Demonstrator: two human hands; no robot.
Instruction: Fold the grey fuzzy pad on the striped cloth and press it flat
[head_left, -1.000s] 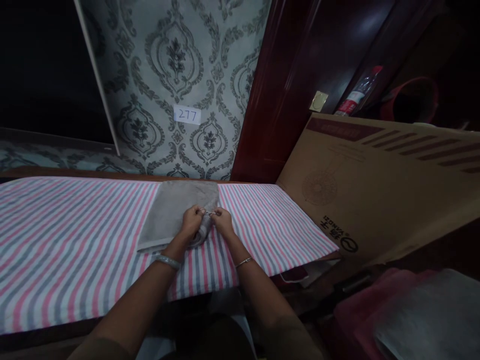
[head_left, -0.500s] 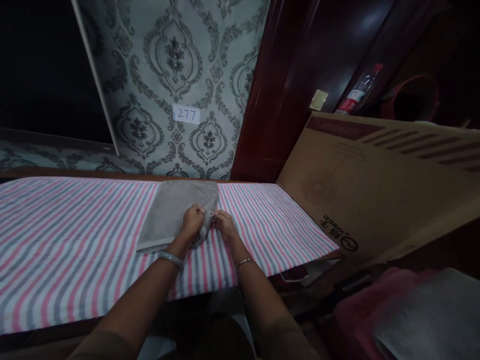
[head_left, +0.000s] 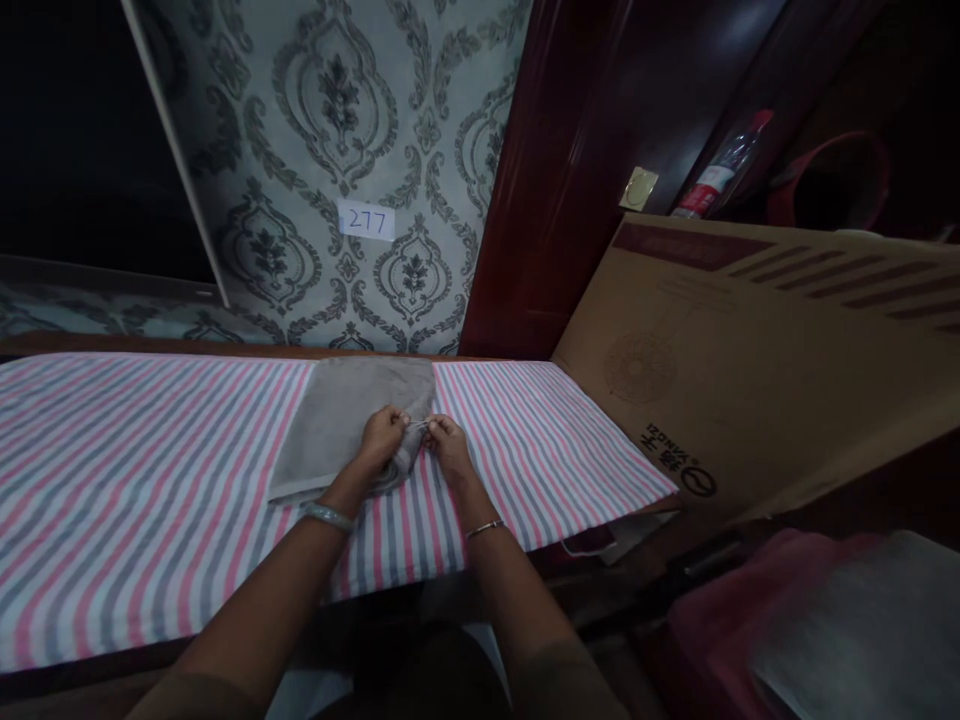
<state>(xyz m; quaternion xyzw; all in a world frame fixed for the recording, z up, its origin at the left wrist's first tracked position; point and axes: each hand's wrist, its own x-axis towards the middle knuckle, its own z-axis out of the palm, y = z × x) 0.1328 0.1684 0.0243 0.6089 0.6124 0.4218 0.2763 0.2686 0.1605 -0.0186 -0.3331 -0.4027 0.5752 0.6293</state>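
Note:
A folded grey cloth (head_left: 337, 405) lies on the striped cover, its right end rolled or bunched. Over that right end, my left hand (head_left: 384, 434) pinches one side of a thin, light-coloured string (head_left: 418, 423). The other side of the string is pinched by my right hand (head_left: 448, 443), just past the cloth's right edge. Between the fingertips the string runs in a short stretch. Whether the string is fixed to the cloth I cannot tell. A bangle sits on each wrist.
The pink, grey and white striped cover (head_left: 187, 440) spreads over a long table against a patterned wall. To the right leans a large cardboard box (head_left: 720, 340), with a plastic bottle (head_left: 716, 180) behind it. A dark screen (head_left: 90, 150) hangs at upper left.
My hands have drawn very slightly apart, and the string between them looks straighter. The view has shifted a little. The grey cloth stays in its place.

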